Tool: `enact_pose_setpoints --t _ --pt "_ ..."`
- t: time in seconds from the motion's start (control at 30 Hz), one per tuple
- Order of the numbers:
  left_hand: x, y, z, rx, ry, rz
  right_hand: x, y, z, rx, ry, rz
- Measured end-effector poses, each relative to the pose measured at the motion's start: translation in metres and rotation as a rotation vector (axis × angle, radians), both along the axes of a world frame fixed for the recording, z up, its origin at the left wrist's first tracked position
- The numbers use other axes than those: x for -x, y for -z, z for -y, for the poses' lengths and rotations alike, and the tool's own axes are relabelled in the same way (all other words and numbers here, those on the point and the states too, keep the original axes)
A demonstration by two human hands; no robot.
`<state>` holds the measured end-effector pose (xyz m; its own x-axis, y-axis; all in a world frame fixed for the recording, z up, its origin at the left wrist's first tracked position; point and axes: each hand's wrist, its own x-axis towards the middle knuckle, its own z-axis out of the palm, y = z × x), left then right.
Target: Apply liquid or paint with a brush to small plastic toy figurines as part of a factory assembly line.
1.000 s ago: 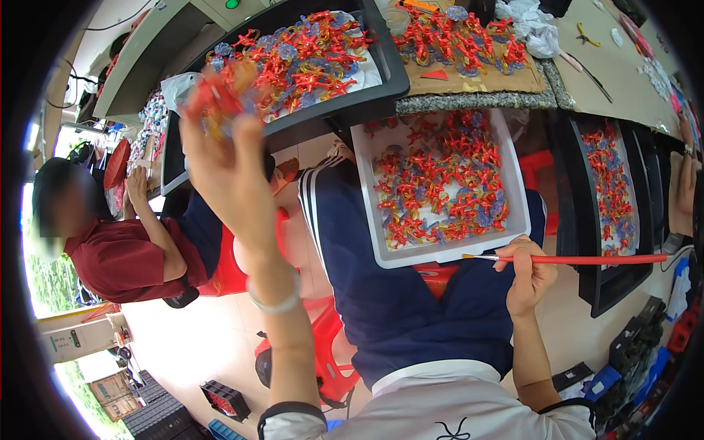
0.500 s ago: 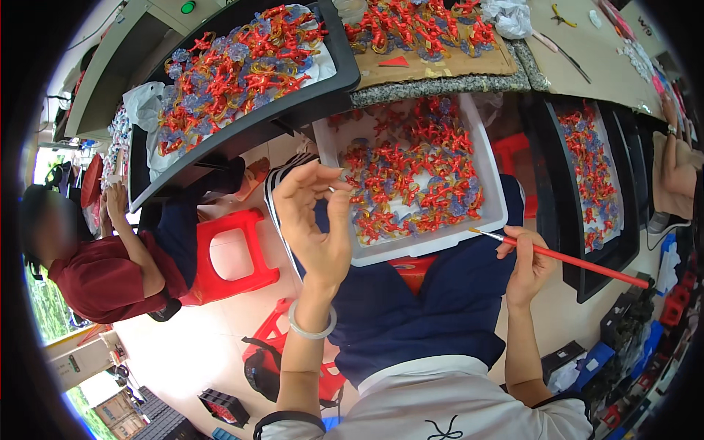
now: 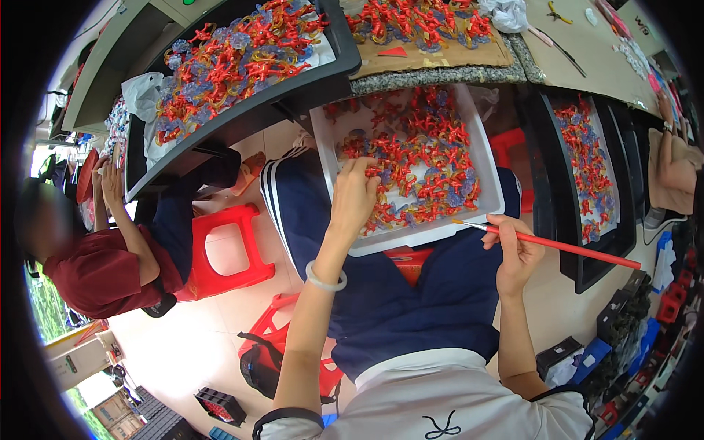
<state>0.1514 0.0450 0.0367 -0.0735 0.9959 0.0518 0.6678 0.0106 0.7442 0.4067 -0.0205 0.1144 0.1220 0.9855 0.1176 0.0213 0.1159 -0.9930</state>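
A white plastic tray (image 3: 493, 172) rests across my lap, full of small glossy figurines (image 3: 440, 158) in red, amber and clear violet. My left hand (image 3: 354, 196) reaches over its left side, fingers curled down at a small red figurine (image 3: 373, 171); the fingertips are partly hidden. By the tray's front right corner, my right hand (image 3: 518, 253) grips a thin paintbrush (image 3: 572, 252) with a long red handle. The brush's bristles point left, over the tray's front rim.
A black tray (image 3: 349, 62) of similar figurines stands at the upper left. More lie on a cardboard sheet (image 3: 440, 59) on the bench ahead, beside pliers (image 3: 559, 12). Another black tray (image 3: 587, 271) is at right. A co-worker (image 3: 110, 264) sits at left near a red stool (image 3: 242, 268).
My left hand has gone from raised above the tray's left edge, in a pinch, down to the figurines. The right hand with the paintbrush has shifted slightly left and up.
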Motion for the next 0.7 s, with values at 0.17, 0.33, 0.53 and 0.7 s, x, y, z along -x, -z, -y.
enact_pose_setpoints --t 0.17,0.33,0.53,0.7 --pt "-0.01 0.03 -0.034 -0.007 -0.001 -0.004 -0.006 0.004 0.002 0.014 0.015 0.014" --pt "-0.021 0.055 -0.068 -0.026 0.018 -0.251 -0.002 0.008 0.004 0.049 0.007 -0.002" --pt "-0.036 0.069 -0.08 0.06 0.156 -0.596 -0.001 0.013 0.002 0.098 -0.015 -0.011" --pt "-0.038 0.062 -0.086 0.108 0.16 -0.636 -0.007 0.016 -0.002 0.124 -0.022 0.013"
